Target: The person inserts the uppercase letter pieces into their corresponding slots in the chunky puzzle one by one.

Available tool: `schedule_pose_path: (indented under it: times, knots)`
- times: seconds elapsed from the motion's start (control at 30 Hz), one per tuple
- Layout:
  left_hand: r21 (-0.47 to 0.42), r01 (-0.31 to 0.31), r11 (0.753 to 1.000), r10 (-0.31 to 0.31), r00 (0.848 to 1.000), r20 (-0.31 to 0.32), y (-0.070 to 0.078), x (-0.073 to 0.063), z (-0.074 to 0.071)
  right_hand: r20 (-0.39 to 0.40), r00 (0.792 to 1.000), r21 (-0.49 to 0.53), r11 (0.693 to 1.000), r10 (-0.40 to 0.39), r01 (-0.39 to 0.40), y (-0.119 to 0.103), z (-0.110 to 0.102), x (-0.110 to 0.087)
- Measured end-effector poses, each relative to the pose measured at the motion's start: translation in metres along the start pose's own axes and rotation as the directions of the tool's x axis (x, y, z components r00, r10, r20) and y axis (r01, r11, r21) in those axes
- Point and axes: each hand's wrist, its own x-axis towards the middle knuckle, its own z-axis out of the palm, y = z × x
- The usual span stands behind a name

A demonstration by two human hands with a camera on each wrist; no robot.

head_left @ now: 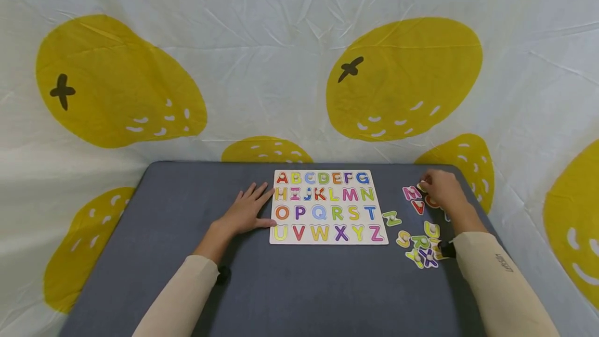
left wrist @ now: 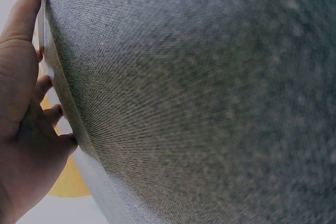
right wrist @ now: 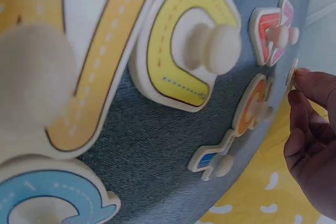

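Observation:
A white alphabet puzzle board (head_left: 331, 227) lies on the table, and round knobs stand on several letters in its upper rows. My left hand (head_left: 244, 212) lies with spread fingers at the board's left edge; its thumb touches the lower left side. Off to the right, my right hand (head_left: 442, 189) pinches a small letter puzzle piece (right wrist: 291, 75) between thumb and fingers. That piece appears edge-on in the right wrist view, so its letter cannot be read. Beside this hand lie a pink M piece (head_left: 412, 193) and a red V piece (head_left: 418, 207).
A green N piece (head_left: 392, 218) lies by the board's right edge. Nearer the front right, several loose pieces overlap, among them a purple X (head_left: 428, 258) and a yellow U (head_left: 432, 230). A lemon-print cloth (head_left: 281, 87) hangs behind the grey table (head_left: 299, 285).

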Motion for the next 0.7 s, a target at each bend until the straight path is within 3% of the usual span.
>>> schedule_pose_path:
  times: [0.23, 0.47, 0.7]
  knots:
    - [0.017, -0.007, 1.0, 0.008, 1.0, -0.007, -0.001, 0.001, 0.001, -0.002, 0.995, 0.023, 0.994, -0.104, 0.104, -0.026, -0.003, -0.005]
    - [0.012, -0.006, 1.0, 0.006, 1.0, -0.005, 0.002, 0.002, 0.0, -0.001, 0.991, 0.067, 0.989, -0.134, 0.134, -0.056, 0.009, -0.008]
    - [-0.004, 0.004, 1.0, -0.004, 1.0, -0.001, 0.002, 0.0, 0.001, -0.011, 0.966, 0.089, 0.962, -0.259, 0.259, -0.09, 0.027, -0.014]
